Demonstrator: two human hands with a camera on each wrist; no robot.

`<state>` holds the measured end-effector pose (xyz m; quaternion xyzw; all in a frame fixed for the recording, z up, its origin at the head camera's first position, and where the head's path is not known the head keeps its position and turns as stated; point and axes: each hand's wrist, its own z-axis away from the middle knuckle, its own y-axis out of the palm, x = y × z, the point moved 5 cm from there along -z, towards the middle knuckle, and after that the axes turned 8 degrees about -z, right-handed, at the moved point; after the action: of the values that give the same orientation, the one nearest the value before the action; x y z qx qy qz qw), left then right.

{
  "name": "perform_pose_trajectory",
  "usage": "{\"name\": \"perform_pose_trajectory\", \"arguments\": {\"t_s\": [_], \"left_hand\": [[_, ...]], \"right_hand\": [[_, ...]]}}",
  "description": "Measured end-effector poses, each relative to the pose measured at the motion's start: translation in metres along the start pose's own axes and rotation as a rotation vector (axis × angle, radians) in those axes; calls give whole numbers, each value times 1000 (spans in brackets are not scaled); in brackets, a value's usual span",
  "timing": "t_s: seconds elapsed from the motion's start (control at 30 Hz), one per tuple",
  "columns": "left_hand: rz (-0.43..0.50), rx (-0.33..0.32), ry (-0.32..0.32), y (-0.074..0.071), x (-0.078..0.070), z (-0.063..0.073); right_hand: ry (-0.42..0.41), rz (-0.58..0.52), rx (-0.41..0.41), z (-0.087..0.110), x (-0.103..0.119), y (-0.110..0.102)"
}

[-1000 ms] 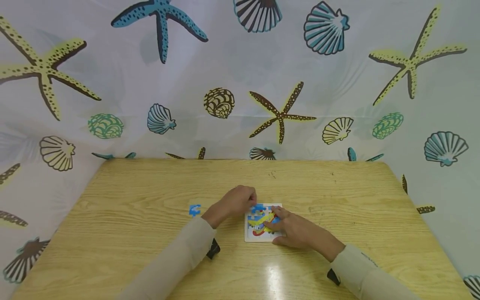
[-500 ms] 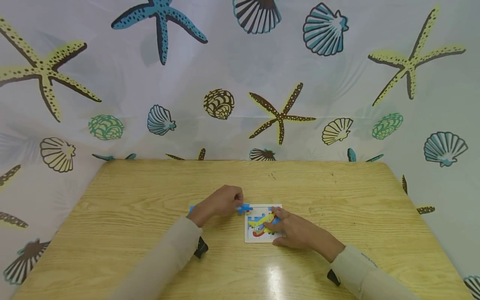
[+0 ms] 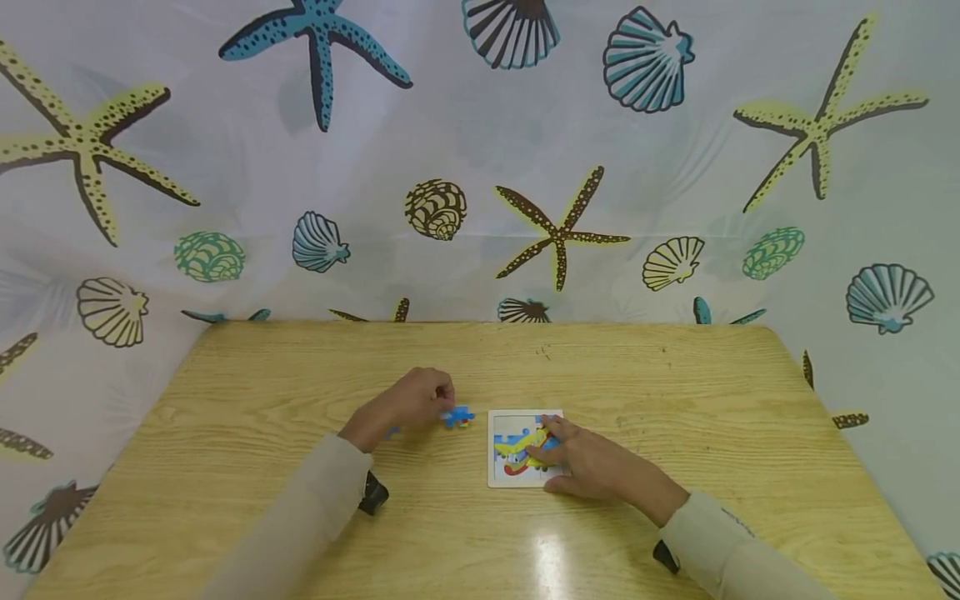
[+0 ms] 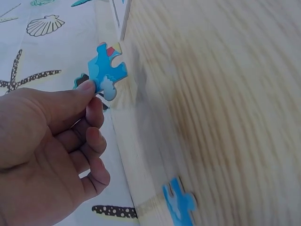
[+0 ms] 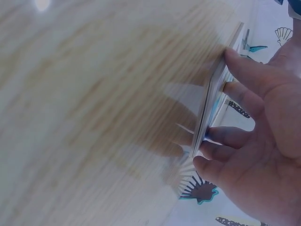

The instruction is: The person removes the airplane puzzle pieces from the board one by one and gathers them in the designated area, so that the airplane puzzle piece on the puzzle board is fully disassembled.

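Pinching a blue jigsaw piece [image 4: 100,68] in our left hand [image 4: 49,136] | right hand [image 3: 592,460] kinda spread, touching our framed jigsaw [image 3: 512,424]

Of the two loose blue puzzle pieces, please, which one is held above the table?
The piece with the red and yellow corner, pinched in the left hand; the other piece lies on the table.

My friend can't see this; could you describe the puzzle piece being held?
On the wooden table, find the white-framed puzzle touched by the right hand. Left of it, the left hand pinches a mostly blue piece. Its red-and-yellow patch sets it apart from the loose piece, which shows only blue and white.
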<state>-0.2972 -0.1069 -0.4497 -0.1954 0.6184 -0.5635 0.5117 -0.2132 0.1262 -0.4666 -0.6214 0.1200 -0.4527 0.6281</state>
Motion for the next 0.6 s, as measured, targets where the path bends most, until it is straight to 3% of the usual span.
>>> {"name": "perform_pose_trajectory", "arguments": {"t_s": [0.17, 0.6], "left_hand": [[22, 11, 20, -4, 12, 8], [52, 43, -6, -7, 35, 13]], "right_hand": [[1, -18, -2, 0, 1, 0], [3, -8, 6, 1, 2, -1]]}}
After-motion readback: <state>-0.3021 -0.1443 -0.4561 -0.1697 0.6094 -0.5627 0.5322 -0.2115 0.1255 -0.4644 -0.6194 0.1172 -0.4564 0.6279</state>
